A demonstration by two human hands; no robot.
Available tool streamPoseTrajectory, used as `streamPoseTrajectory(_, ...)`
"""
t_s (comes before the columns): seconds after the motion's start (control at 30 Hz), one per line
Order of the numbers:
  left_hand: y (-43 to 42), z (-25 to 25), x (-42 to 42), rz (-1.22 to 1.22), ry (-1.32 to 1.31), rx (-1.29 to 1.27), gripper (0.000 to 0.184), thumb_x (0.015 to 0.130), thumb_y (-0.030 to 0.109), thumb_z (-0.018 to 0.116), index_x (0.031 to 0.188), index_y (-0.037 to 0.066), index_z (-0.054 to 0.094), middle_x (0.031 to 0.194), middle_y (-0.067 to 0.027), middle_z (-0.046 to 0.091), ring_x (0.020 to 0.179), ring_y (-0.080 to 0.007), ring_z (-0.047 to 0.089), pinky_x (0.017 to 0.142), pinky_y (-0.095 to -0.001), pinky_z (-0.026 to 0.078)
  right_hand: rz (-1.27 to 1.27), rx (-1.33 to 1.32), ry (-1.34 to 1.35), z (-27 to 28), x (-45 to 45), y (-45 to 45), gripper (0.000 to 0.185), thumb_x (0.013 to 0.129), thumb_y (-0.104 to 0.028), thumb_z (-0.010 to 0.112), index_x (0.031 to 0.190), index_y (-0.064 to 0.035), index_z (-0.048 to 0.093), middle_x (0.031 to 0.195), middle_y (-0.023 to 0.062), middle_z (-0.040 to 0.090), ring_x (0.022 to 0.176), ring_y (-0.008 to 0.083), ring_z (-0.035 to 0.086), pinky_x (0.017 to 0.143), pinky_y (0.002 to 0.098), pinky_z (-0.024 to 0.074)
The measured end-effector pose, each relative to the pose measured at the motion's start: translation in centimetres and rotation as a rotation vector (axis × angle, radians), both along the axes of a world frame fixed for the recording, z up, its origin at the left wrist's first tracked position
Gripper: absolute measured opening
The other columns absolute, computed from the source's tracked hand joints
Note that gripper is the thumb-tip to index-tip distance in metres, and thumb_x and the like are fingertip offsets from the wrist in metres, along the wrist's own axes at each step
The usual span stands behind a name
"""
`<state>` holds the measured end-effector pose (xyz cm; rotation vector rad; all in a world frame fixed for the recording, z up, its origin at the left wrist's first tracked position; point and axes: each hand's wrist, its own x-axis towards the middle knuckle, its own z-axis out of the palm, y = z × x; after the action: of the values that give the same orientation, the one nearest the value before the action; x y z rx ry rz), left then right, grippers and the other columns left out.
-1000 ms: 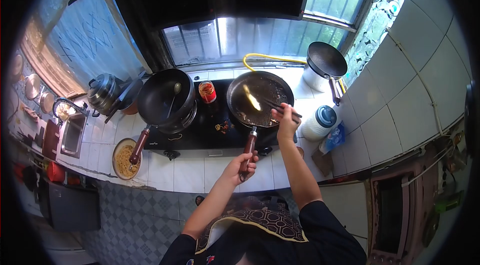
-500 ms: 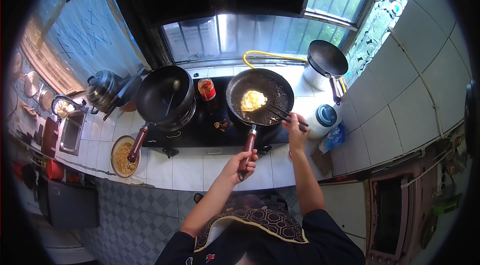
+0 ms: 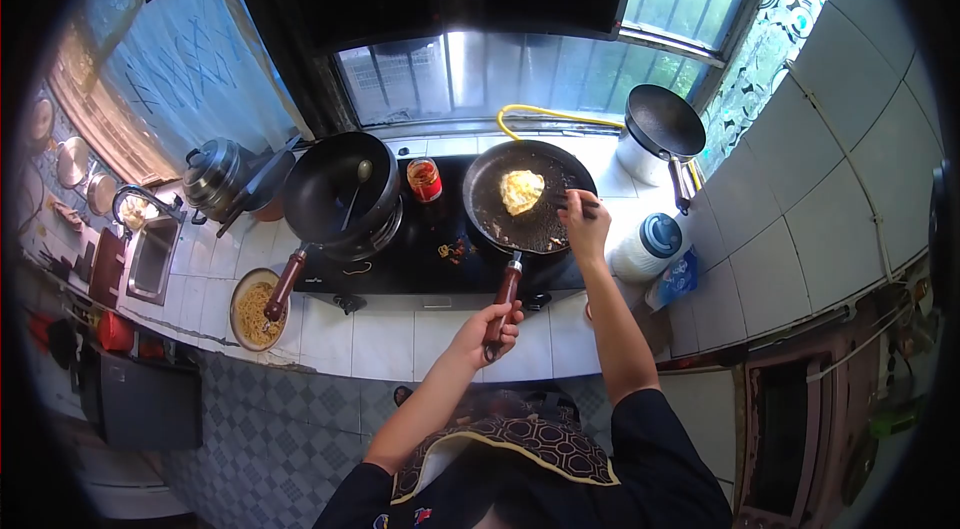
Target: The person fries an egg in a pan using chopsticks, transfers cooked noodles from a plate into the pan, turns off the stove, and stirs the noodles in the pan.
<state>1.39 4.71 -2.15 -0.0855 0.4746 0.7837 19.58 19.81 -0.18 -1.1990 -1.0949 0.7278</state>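
Observation:
My left hand (image 3: 487, 334) is wrapped round the brown handle of a black frying pan (image 3: 490, 214) on the right side of the stove. In the pan lies a fried egg (image 3: 522, 192), white with golden patches, with small scraps and oil beside it. Over the pan's right rim, my right hand (image 3: 584, 221) grips dark chopsticks (image 3: 562, 197). Their tips point left, close to the egg; whether they touch it I cannot tell.
Left on the black stove (image 3: 430, 274) stands a wok (image 3: 340, 194) holding a spoon (image 3: 357, 191). A red-labelled jar (image 3: 424, 181) sits between the pans. Noodles fill a bowl (image 3: 240, 329) at the left. A small pan (image 3: 664, 119) and a white jug (image 3: 640, 254) stand right.
My right hand has moved up and in over the pan's edge with the chopsticks. The egg lies slightly farther up in the pan. My left hand keeps its hold on the handle.

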Motion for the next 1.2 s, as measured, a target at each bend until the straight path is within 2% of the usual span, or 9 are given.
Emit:
streamPoseTrajectory(0.2,-0.2,-0.3,-0.1,0.002,0.007,0.009,0.023,0.081,0.013,0.055,0.101,0.004,0.049,0.082,-0.0065,0.053,0.057,-0.0105,0.048,0.046,-0.0195,0.042,-0.017,-0.067,-0.305,2.9,-0.2,1.6,0.021,0.081,-0.018,0.058,0.079,0.0027,0.062,0.058,0.0082,0.06,0.045,0.0151,0.059,0.045,0.0235,0.0463)
streamPoseTrajectory(0.3,-0.1,-0.3,0.0,0.002,0.004,0.004,0.022,0.081,0.014,0.055,0.1,0.004,0.049,0.082,-0.0069,0.053,0.057,-0.0104,0.048,0.045,-0.0195,0.042,-0.081,-0.033,-0.391,6.3,0.1,-1.0,0.017,0.08,-0.016,0.057,0.077,-0.0008,0.063,0.055,0.0102,0.06,0.05,0.018,0.061,0.049,0.0282,0.0461)
streamPoseTrajectory(0.37,-0.1,0.0,0.1,-0.005,0.081,-0.03,0.022,0.082,0.015,0.055,0.1,0.004,0.049,0.082,-0.0069,0.053,0.056,-0.0106,0.048,0.043,-0.0191,0.042,-0.097,0.004,-0.378,5.3,1.2,-1.9,0.016,0.081,-0.015,0.057,0.079,0.0,0.062,0.06,0.0111,0.061,0.051,0.0173,0.061,0.05,0.0268,0.0465)
streamPoseTrajectory(0.43,-0.4,1.0,0.1,-0.014,0.117,-0.028,0.023,0.082,0.015,0.054,0.101,0.003,0.051,0.081,-0.0065,0.053,0.056,-0.0098,0.047,0.043,-0.0189,0.041,-0.091,0.088,-0.259,5.7,1.9,-4.3,0.015,0.082,-0.014,0.057,0.085,-0.0004,0.063,0.062,0.0048,0.06,0.053,0.01,0.059,0.045,0.0191,0.0417)
streamPoseTrajectory(0.53,-0.4,0.2,0.0,-0.043,0.086,0.008,0.024,0.084,0.016,0.053,0.103,0.003,0.051,0.077,-0.0049,0.052,0.054,-0.0081,0.045,0.041,-0.0184,0.039,-0.114,0.037,-0.186,5.0,2.9,-8.3,0.011,0.081,-0.005,0.055,0.085,0.0027,0.061,0.076,0.0089,0.057,0.06,0.0127,0.058,0.052,0.0221,0.0475)
streamPoseTrajectory(1.0,0.9,0.1,1.6,-0.141,0.085,0.011,0.024,0.082,0.009,0.053,0.104,0.006,0.046,0.063,0.0011,0.041,0.047,-0.0055,0.039,0.038,-0.0181,0.033,-0.192,0.071,-0.084,-0.2,3.2,-15.1,0.012,0.084,-0.007,0.054,0.088,0.0024,0.06,0.078,0.0059,0.053,0.064,0.0108,0.056,0.052,0.0196,0.0459)
streamPoseTrajectory(1.07,0.7,0.1,1.2,-0.132,0.051,0.007,0.024,0.082,0.011,0.053,0.104,0.005,0.047,0.064,0.0006,0.042,0.047,-0.0063,0.039,0.039,-0.0187,0.035,-0.202,-0.014,0.058,-0.6,3.4,-15.1,0.013,0.085,-0.008,0.054,0.088,0.0023,0.06,0.078,0.0056,0.053,0.06,0.0086,0.052,0.049,0.0196,0.0429)
streamPoseTrajectory(1.17,0.3,0.6,1.0,-0.099,0.057,-0.021,0.024,0.083,0.014,0.053,0.104,0.004,0.048,0.065,0.0,0.043,0.048,-0.0071,0.038,0.04,-0.0186,0.036,-0.148,0.054,0.0,0.4,3.9,-15.7,0.016,0.086,-0.011,0.053,0.087,0.002,0.061,0.078,0.0049,0.052,0.058,0.0068,0.047,0.049,0.0211,0.0401)
streamPoseTrajectory(1.2,0.4,-0.2,0.6,-0.113,-0.047,0.034,0.027,0.084,0.018,0.053,0.105,0.002,0.049,0.072,-0.0037,0.05,0.055,-0.0106,0.048,0.046,-0.0206,0.045,-0.18,0.062,-0.104,1.2,4.2,-16.1,0.018,0.086,-0.013,0.052,0.087,0.0016,0.062,0.075,0.0058,0.052,0.058,0.0113,0.047,0.051,0.0244,0.0389)
